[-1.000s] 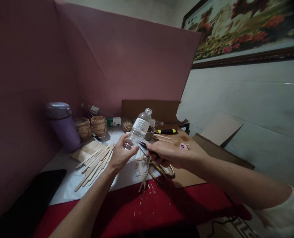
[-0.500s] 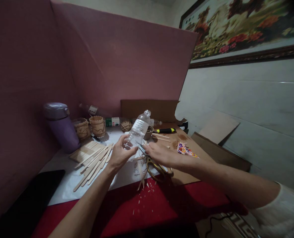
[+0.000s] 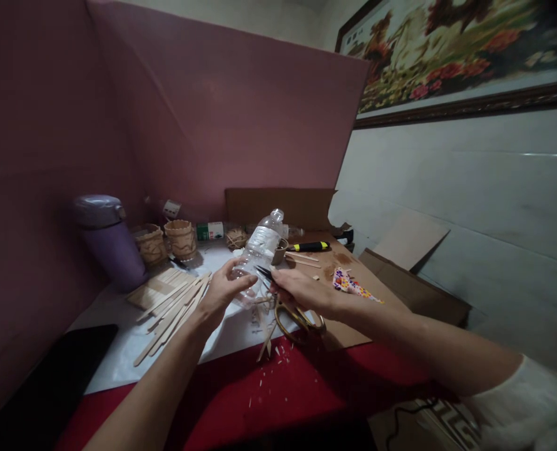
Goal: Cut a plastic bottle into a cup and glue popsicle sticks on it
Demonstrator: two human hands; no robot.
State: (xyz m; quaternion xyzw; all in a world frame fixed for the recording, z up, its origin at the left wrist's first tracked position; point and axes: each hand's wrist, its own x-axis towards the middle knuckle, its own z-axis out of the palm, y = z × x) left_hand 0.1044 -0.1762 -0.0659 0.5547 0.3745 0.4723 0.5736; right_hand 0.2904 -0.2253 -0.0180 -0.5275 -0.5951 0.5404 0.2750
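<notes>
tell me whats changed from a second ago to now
The right forearm has dropped a little in view, uncovering more of the flower-patterned piece. The whole view has shifted slightly, so resting things appear further left. Nothing was picked up or let go: the left hand still holds the tilted clear bottle, the right hand the dark pointed tool.

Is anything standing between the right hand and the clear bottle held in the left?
Nothing visible except the dark pointed tool that the right hand itself holds, its tip by the lower part of the clear bottle; contact is unclear. The gold-handled scissors lie below, out of the way.
</notes>
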